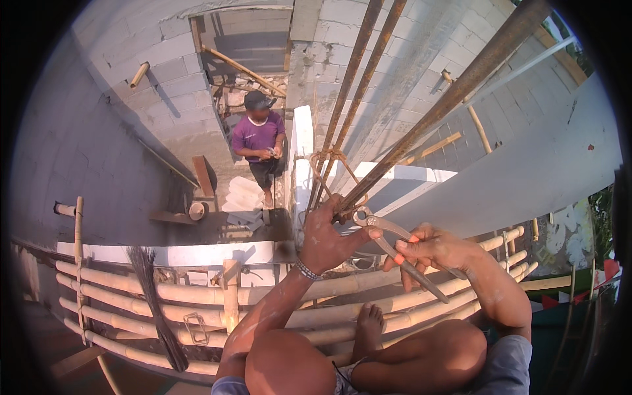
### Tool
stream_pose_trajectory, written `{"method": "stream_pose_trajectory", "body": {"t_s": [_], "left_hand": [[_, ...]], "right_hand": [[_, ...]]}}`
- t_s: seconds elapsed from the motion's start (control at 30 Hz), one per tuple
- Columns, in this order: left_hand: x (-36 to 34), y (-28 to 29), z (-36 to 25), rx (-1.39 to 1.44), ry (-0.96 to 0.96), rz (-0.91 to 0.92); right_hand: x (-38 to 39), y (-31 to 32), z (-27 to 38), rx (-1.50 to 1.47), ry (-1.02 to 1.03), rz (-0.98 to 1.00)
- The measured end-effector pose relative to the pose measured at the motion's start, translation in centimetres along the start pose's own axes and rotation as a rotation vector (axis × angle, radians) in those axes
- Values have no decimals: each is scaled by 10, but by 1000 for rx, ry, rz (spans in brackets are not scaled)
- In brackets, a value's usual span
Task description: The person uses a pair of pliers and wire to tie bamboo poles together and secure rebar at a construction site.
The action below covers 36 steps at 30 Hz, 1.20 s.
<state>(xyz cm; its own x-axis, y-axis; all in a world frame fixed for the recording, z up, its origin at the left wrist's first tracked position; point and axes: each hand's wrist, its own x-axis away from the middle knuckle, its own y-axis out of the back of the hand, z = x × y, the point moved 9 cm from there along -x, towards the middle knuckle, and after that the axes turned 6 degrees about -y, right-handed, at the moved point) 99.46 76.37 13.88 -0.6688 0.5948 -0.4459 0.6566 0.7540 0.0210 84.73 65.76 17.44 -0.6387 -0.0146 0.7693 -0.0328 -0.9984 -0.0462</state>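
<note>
- Your left hand (324, 238) is wrapped tight round the steel bars (368, 174), just past centre.
- Your right hand (431, 250), at three o'clock, is clamped on the pincers (395, 247); their jaws bite at the bars.
- Tying looks under way; next, I judge, you twist steadily.

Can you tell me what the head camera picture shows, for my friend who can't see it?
High on a bamboo platform, a person's left hand grips rusty steel bars while the right hand holds pincers against them. Their bare knees and a foot show below. Far down between grey block walls stands another person in a purple shirt.
</note>
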Motion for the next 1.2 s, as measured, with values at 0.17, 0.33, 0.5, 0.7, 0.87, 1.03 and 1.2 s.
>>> {"method": "stream_pose_trajectory", "body": {"t_s": [0.17, 0.33, 0.5, 0.7, 0.87, 1.03, 1.2], "left_hand": [[-1, -5, 2, 25, 34, 43], [0, -2, 8, 65, 4, 27], [2, -1, 7, 140, 19, 95], [2, 0, 10, 226, 44, 160], [3, 0, 7, 195, 13, 160], [3, 2, 7, 254, 27, 156], [4, 3, 3, 227, 7, 154]], "right_hand": [[2, -1, -7, 128, -67, 9], [12, -20, 0, 132, -90, 45], [14, -42, 1, 21, -16, 171], [7, -45, -2, -140, 53, 118], [5, -42, -13, -274, 11, 189], [1, -47, -14, -372, 69, 194], [-7, -41, -20, -369, 111, 82]]}}
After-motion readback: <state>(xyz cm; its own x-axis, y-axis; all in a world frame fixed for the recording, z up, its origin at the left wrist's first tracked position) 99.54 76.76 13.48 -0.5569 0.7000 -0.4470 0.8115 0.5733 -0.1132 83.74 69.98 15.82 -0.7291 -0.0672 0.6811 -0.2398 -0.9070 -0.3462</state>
